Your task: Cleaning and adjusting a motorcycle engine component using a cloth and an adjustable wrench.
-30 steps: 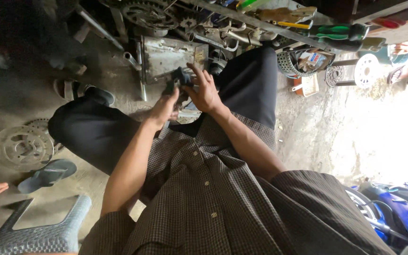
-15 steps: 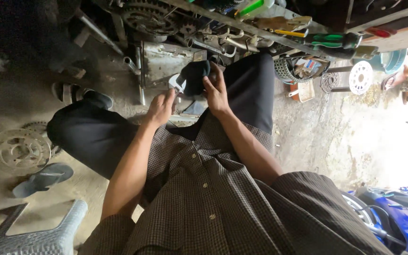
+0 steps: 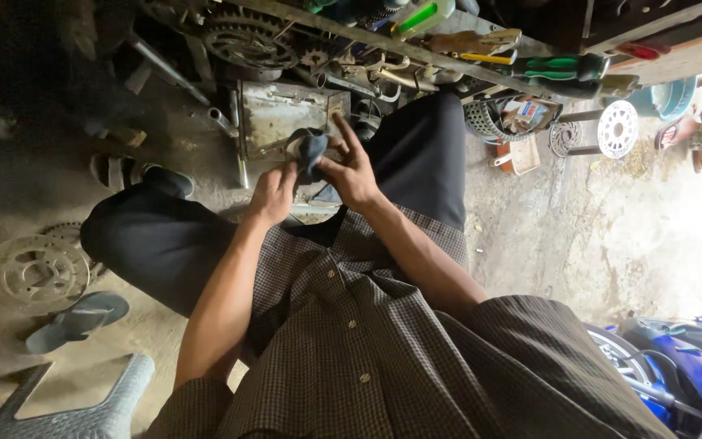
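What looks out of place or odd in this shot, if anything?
Nothing looks damaged or spilled. The floor is cluttered: a lone grey sandal lies beside a loose metal disc, and sprockets and screwdrivers are piled along the top. Both hands, left hand and right hand, hold a small dark part steady.

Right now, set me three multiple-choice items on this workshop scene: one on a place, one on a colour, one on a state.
1. Where is the dark rag?
A. between both hands
B. on the plastic stool
C. on the blue motorbike

2. What colour is the flip-flop on the floor?
A. red
B. grey-blue
C. yellow

3. How is the right hand posed?
A. flat on the floor
B. forefinger raised, gripping the rag
C. holding a screwdriver

Answers: 1 A, left hand and right hand meet on it; 2 B, its sole shows grey-blue; 3 B, one finger points upward.
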